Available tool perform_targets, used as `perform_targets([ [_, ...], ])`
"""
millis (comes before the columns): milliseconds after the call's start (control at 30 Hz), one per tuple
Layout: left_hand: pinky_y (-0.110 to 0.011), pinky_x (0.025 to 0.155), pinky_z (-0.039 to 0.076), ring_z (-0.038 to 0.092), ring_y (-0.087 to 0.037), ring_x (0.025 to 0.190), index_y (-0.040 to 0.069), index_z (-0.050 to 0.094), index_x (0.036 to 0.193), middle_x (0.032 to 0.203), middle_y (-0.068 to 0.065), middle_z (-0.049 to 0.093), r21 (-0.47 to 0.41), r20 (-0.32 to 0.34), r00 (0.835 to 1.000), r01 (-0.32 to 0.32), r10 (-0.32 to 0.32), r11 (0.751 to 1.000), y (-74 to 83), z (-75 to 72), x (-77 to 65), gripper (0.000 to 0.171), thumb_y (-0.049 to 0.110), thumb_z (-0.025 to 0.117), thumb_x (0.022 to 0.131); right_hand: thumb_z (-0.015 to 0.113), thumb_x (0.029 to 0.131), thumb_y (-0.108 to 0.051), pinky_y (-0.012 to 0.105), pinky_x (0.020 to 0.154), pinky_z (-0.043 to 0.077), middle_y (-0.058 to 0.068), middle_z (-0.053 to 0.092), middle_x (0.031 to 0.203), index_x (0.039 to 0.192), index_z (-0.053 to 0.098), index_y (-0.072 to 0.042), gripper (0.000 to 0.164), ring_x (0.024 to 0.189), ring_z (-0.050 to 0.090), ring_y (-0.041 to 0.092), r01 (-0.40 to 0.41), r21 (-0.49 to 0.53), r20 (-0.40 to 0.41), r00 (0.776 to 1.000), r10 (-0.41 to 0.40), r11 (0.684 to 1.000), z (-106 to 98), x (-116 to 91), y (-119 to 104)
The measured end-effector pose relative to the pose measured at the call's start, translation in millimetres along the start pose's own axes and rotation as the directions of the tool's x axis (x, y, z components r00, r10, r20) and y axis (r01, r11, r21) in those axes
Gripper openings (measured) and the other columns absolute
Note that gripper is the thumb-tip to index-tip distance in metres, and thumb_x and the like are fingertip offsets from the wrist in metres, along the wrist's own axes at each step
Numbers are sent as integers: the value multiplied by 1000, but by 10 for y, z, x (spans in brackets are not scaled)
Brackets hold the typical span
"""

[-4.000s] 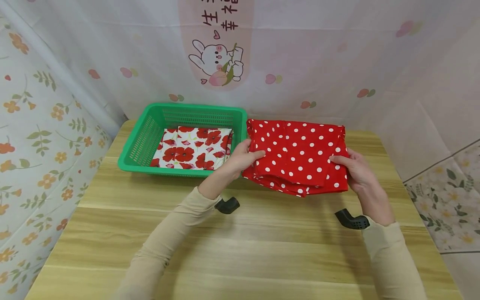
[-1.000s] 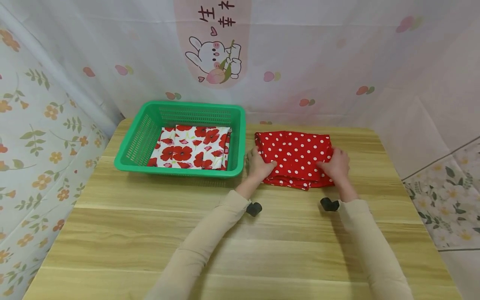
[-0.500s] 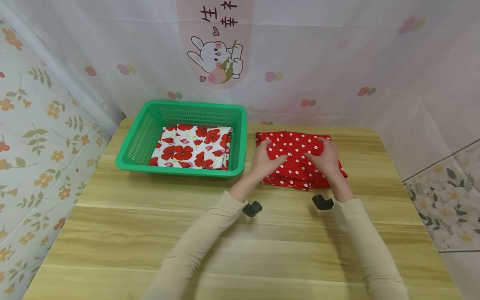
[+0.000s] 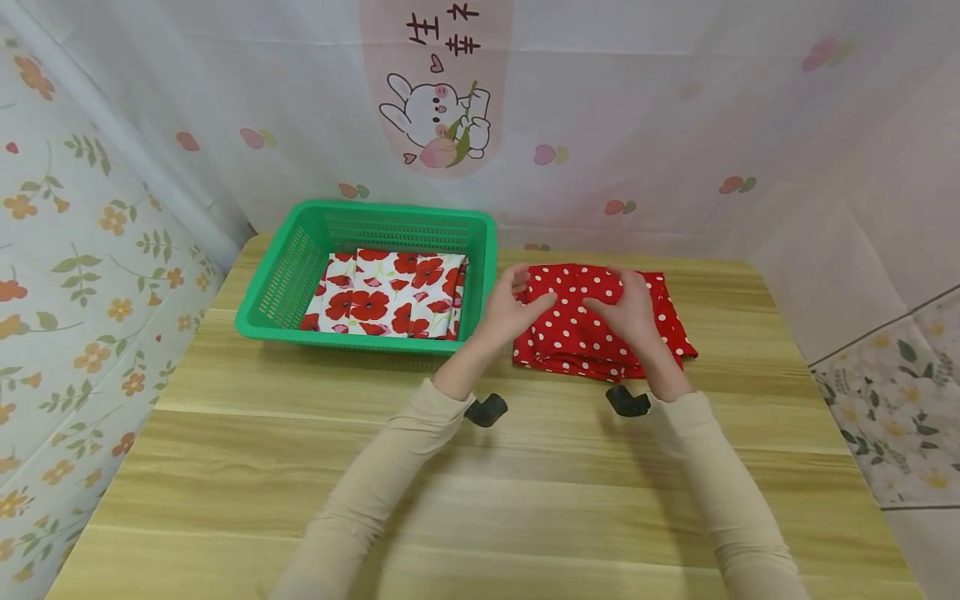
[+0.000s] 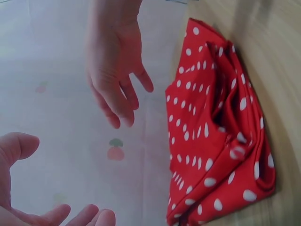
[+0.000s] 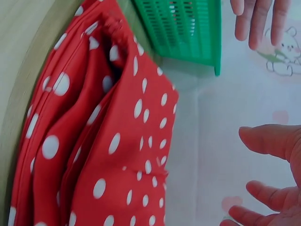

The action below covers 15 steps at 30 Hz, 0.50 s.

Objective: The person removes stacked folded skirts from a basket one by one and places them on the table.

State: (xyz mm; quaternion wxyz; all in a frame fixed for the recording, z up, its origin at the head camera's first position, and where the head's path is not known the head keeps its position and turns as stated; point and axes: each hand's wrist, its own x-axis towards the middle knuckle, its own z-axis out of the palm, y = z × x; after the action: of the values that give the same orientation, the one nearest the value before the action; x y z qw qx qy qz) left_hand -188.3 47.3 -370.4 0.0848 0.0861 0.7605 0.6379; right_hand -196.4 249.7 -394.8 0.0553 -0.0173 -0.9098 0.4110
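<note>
A folded red cloth with white polka dots [image 4: 573,333] lies on the table at the right, its layered near edge slightly loose. My left hand [image 4: 507,312] is raised at the cloth's left side, near the basket, fingers spread and holding nothing. Above the right part of the cloth hovers my right hand [image 4: 630,310], fingers apart. Both wrist views show a gap between the hands and the red cloth [image 5: 207,122]. In the right wrist view, thumb and fingers of the right hand [image 6: 277,146] are separated, with nothing between them.
Left of the red cloth stands a green plastic basket [image 4: 360,340]. Inside it lies a folded white cloth with red poppies [image 4: 386,292]. The wooden table [image 4: 525,500] ends at the back against a printed curtain [image 4: 675,125]. A black wrist mount [image 4: 486,411] juts from the left sleeve.
Four seconds ago both hands held the red cloth up beside the basket. It was laid on the table, then both hands let go, rose and shifted left; the cloth's right edge spread outward slightly.
</note>
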Motion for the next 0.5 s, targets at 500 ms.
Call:
perform_targets([
  [500,-37,102,38,39,-26,126,4,34,140,139,-13,41,20,-85,996,30,-28,999,-30,-432,21,63,20,66,88,67,85,-11,56,101,33,23,33,139,138,34,3,63,130,30,39,27,30,41,999,-28,999,144,21,-302],
])
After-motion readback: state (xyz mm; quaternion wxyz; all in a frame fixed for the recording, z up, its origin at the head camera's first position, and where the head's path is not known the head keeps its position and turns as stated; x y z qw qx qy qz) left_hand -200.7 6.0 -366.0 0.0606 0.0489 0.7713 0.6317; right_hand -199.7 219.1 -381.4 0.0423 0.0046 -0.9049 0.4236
